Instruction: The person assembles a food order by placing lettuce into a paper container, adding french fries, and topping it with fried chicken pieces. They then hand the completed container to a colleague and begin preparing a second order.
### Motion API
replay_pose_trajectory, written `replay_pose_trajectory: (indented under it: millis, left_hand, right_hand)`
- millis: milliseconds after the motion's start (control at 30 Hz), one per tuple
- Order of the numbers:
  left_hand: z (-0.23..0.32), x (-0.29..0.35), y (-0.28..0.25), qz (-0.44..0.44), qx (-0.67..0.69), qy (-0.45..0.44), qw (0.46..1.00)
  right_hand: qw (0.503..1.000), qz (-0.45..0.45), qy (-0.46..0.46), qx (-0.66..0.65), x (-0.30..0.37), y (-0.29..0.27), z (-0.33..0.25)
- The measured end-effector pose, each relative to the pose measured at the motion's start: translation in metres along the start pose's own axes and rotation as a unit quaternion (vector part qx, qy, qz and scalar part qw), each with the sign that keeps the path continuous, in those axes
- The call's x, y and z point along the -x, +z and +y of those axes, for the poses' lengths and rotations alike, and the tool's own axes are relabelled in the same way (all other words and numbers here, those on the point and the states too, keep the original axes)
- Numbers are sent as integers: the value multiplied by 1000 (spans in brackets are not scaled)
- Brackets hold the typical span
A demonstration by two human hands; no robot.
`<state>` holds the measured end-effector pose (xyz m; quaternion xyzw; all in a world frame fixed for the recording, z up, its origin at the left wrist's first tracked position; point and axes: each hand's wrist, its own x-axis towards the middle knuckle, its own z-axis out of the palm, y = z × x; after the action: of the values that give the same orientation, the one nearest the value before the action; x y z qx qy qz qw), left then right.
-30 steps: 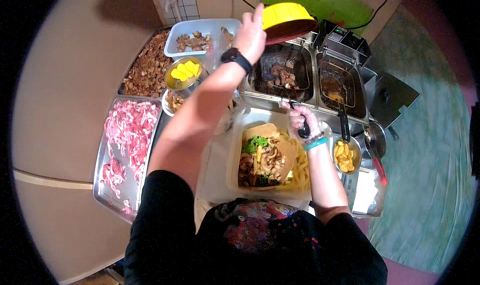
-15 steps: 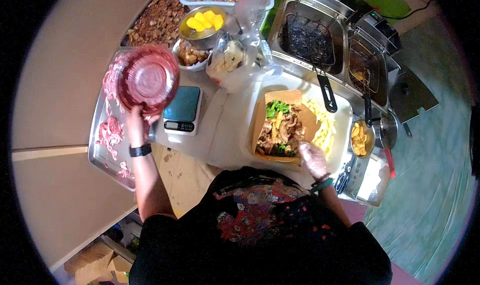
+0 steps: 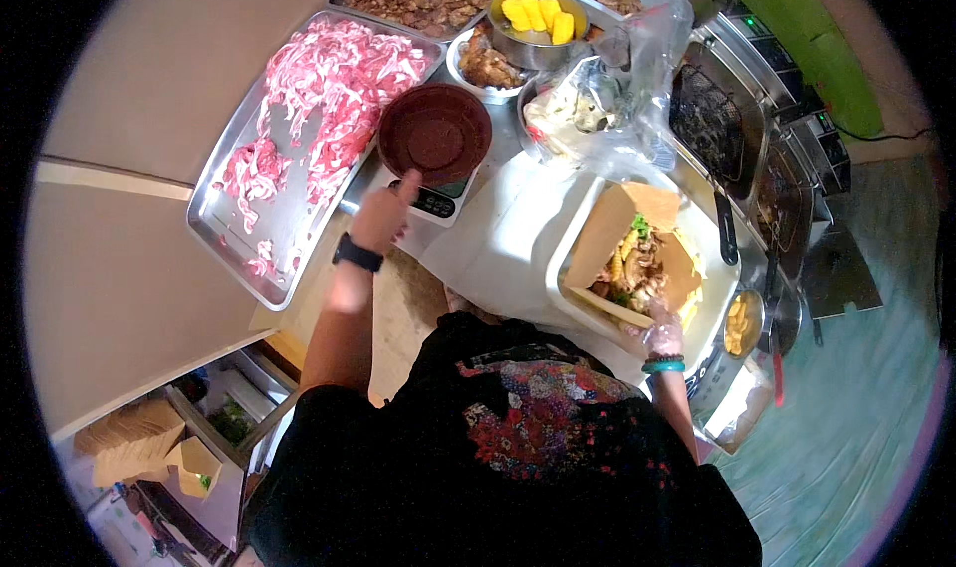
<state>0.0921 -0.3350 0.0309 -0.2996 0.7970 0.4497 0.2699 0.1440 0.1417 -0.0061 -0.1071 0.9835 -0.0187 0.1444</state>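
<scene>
A round reddish-brown bowl (image 3: 435, 134) rests on, or just over, a digital scale (image 3: 464, 199) and covers most of its plate. My left hand (image 3: 378, 216), bare and with a dark wristband, grips the bowl's near rim, one digit over the edge. To the right, a brown paper takeaway box (image 3: 597, 238) stands in a white tub (image 3: 560, 268). Sliced meat (image 3: 645, 261), greens and yellow crinkle-cut pieces fill it. At the box's near right corner my right hand (image 3: 662, 335), in a clear plastic glove, is closed on its wall; the fingertips are partly hidden.
A metal tray of raw sliced meat (image 3: 339, 79) lies left of the scale. Behind are a steel bowl of yellow pieces (image 3: 539, 46), a white bowl of browned meat (image 3: 486, 66) and a plastic bag (image 3: 627, 89). Fryers with baskets (image 3: 719, 129) flank the tub.
My left hand has brought the bowl rightward from over the meat tray to the scale and levelled it. My view has turned left. The box's left side stands up more around the food.
</scene>
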Motion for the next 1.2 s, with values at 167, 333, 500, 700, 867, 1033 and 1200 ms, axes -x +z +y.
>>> replay_pose_trajectory:
  millis: [167, 333, 500, 700, 867, 1033, 1200]
  left_hand:
    - [23, 72, 68, -281, 62, 292, 912]
    - [33, 103, 124, -252, 74, 501, 825]
    - [3, 126, 128, -93, 118, 495, 856]
    - [-33, 177, 165, 104, 341, 390, 849]
    - [-106, 233, 138, 296, 419, 366, 777]
    - [-195, 264, 132, 396, 565, 293, 662]
    - [-284, 335, 103, 433, 746, 178, 473]
  right_hand:
    - [926, 130, 45, -353, 37, 50, 35]
    - [940, 248, 32, -231, 52, 35, 19]
    - [781, 148, 163, -585, 39, -6, -30]
    - [899, 105, -108, -410, 26, -48, -86]
    - [890, 15, -312, -332, 24, -70, -184]
    - [781, -37, -543, -304, 60, -105, -322]
    - [562, -385, -485, -549, 108, -66, -435]
